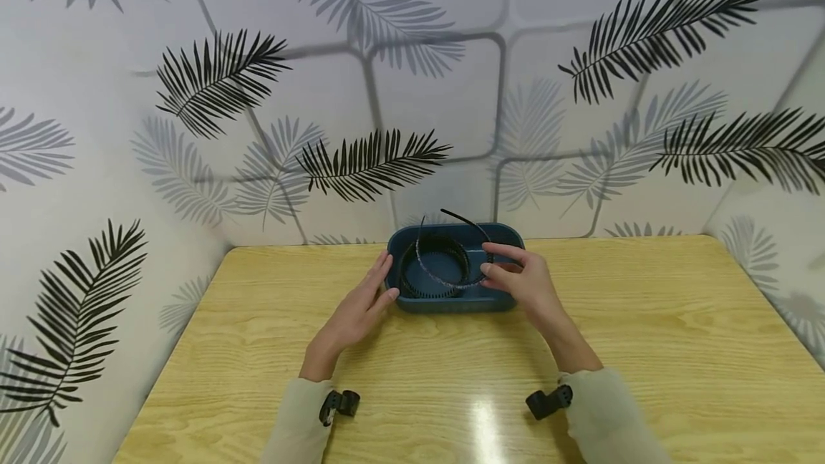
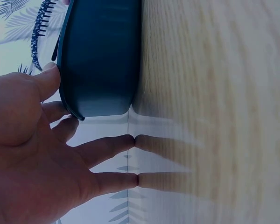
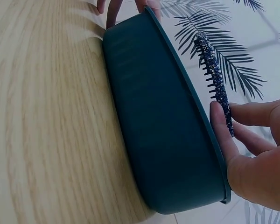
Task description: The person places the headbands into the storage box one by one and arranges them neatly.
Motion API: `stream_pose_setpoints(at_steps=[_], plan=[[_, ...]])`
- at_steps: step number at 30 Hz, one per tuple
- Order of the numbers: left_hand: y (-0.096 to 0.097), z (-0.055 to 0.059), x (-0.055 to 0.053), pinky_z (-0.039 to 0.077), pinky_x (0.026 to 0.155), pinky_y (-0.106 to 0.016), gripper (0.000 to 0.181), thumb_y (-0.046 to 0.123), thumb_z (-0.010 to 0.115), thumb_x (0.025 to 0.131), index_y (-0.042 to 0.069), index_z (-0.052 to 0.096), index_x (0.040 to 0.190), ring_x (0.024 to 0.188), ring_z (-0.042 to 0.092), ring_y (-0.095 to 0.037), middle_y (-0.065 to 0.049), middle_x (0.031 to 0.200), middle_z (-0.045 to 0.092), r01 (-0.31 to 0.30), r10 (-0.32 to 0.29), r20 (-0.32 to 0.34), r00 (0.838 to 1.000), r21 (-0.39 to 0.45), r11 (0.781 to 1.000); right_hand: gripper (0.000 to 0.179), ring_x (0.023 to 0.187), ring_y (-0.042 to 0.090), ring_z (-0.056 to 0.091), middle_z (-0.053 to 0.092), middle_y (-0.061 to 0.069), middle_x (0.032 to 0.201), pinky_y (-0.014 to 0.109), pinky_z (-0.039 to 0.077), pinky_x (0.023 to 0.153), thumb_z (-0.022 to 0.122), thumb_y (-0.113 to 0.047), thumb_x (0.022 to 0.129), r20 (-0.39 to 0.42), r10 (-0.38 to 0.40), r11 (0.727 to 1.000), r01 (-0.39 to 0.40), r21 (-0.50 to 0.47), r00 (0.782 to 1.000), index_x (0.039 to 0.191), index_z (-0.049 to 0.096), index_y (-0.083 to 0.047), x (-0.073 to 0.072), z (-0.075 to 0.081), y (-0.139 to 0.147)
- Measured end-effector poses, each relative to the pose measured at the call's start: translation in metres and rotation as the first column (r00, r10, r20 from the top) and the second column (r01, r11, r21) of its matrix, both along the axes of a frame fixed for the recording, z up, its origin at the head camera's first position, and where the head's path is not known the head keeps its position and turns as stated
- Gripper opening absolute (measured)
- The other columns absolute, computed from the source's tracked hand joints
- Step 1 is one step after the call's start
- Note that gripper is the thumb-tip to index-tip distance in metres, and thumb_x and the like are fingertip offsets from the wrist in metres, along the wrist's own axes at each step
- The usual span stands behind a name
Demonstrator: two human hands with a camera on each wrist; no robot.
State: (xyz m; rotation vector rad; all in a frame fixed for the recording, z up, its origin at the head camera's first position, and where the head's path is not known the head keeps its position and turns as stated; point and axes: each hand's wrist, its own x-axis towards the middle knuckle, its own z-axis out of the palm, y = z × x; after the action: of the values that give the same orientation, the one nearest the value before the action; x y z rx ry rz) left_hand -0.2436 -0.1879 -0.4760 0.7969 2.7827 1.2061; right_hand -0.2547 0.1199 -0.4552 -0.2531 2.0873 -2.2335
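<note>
A dark blue plastic basin (image 1: 412,304) stands near the back of the table. My right hand (image 1: 525,281) pinches a glittery toothed headband (image 1: 445,282) between thumb and fingers, over the basin's right part. In the right wrist view the headband (image 3: 215,74) shows its comb teeth, held above the rim. Inside the basin, at its left, lies a black toothed headband (image 1: 407,279); whether it is one or more cannot be told. My left hand (image 1: 361,306) touches the basin's left end, thumb at the rim. The left wrist view shows its fingers spread, two fingertips touching the table.
The wood-grain table (image 1: 425,378) ends at a wall covering (image 1: 445,106) printed with feathery leaves, close behind the basin. Both wrists carry a black strap with a small camera (image 1: 544,402). Light reflects off the table's front.
</note>
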Motion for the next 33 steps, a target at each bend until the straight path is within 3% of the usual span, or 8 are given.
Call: stream_pose_setpoints(at_steps=[6, 14, 23, 33], plan=[[0.002, 0.0, -0.001, 0.018, 0.112, -0.047, 0.06, 0.025, 0.043, 0.103, 0.005, 0.014, 0.152, 0.144, 0.009, -0.023, -0.01, 0.158, 0.007, 0.005, -0.005, -0.01, 1.0, -0.011, 1.0, 0.042, 0.095, 0.03, 0.064, 0.042, 0.014, 0.137, 0.035, 0.054, 0.079, 0.063, 0.001, 0.089, -0.007, 0.014, 1.0, -0.014, 0.021, 1.0, 0.13, 0.055, 0.001, -0.002, 0.001, -0.005], [0.002, -0.003, -0.001, 0.018, 0.112, -0.047, 0.06, 0.027, 0.042, 0.103, 0.006, 0.014, 0.152, 0.144, 0.009, -0.023, -0.008, 0.159, 0.007, -0.004, 0.004, -0.017, 1.0, -0.022, 1.0, 0.043, 0.101, 0.042, 0.06, 0.045, 0.02, 0.134, 0.042, 0.053, 0.081, 0.062, 0.002, 0.089, 0.007, 0.031, 0.998, -0.031, 0.063, 0.999, 0.132, 0.054, 0.003, -0.007, 0.001, -0.013], [0.001, -0.003, -0.001, 0.018, 0.112, -0.049, 0.061, 0.027, 0.042, 0.103, 0.007, 0.014, 0.152, 0.144, 0.01, -0.024, -0.008, 0.159, 0.007, -0.007, 0.007, -0.009, 1.0, -0.016, 1.0, 0.043, 0.089, 0.034, 0.066, 0.049, 0.028, 0.126, 0.047, 0.053, 0.079, 0.064, 0.003, 0.087, 0.041, 0.048, 0.994, -0.052, 0.101, 0.998, 0.129, 0.056, 0.004, -0.016, -0.004, -0.019], [0.001, 0.001, 0.001, 0.018, 0.112, -0.049, 0.06, 0.026, 0.043, 0.103, 0.006, 0.015, 0.152, 0.144, 0.01, -0.024, -0.009, 0.158, 0.008, -0.002, 0.002, -0.004, 1.0, -0.007, 1.0, 0.042, 0.092, 0.034, 0.065, 0.047, 0.025, 0.131, 0.046, 0.053, 0.08, 0.063, 0.001, 0.089, 0.08, 0.056, 0.987, -0.068, 0.149, 0.995, 0.13, 0.057, -0.001, -0.017, -0.001, -0.024]])
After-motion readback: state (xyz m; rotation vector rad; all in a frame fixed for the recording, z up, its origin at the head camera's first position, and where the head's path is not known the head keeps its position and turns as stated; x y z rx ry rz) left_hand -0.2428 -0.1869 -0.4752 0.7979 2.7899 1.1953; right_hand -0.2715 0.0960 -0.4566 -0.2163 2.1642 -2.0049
